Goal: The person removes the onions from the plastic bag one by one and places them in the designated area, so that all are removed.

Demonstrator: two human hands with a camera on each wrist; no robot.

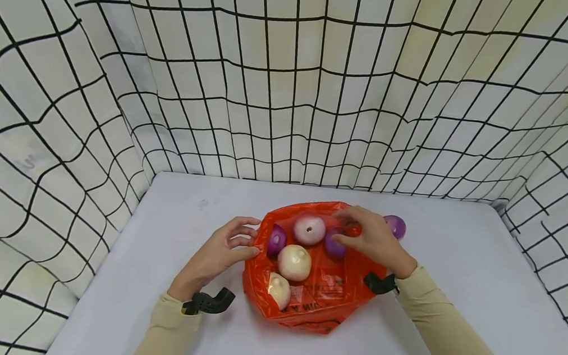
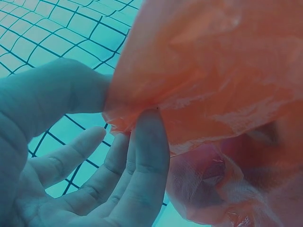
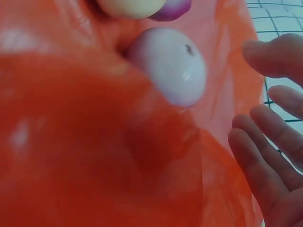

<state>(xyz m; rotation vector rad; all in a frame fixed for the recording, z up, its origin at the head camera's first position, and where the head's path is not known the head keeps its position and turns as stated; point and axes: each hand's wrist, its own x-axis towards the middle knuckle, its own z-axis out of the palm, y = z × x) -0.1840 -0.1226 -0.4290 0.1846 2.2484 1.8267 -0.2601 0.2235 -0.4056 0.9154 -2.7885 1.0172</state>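
Observation:
An orange-red plastic bag (image 1: pixel 312 322) lies spread with its mouth facing up. Inside sit two pale onions (image 1: pixel 294 263), a pinkish-white onion (image 1: pixel 309 229) and two purple onions (image 1: pixel 276 242). My left hand (image 1: pixel 219 253) pinches the bag's left rim between thumb and fingers; the left wrist view shows the plastic film (image 2: pixel 203 85) caught there. My right hand (image 1: pixel 374 239) is over the bag's right side, fingers spread and relaxed, with its fingertips close to the right-hand purple onion (image 1: pixel 335 242). In the right wrist view its palm holds nothing.
Another purple onion (image 1: pixel 394 226) lies on the white table (image 1: pixel 464 261), outside the bag and just behind my right hand. Black netting (image 1: pixel 292 88) over pale walls surrounds the table at the back and both sides.

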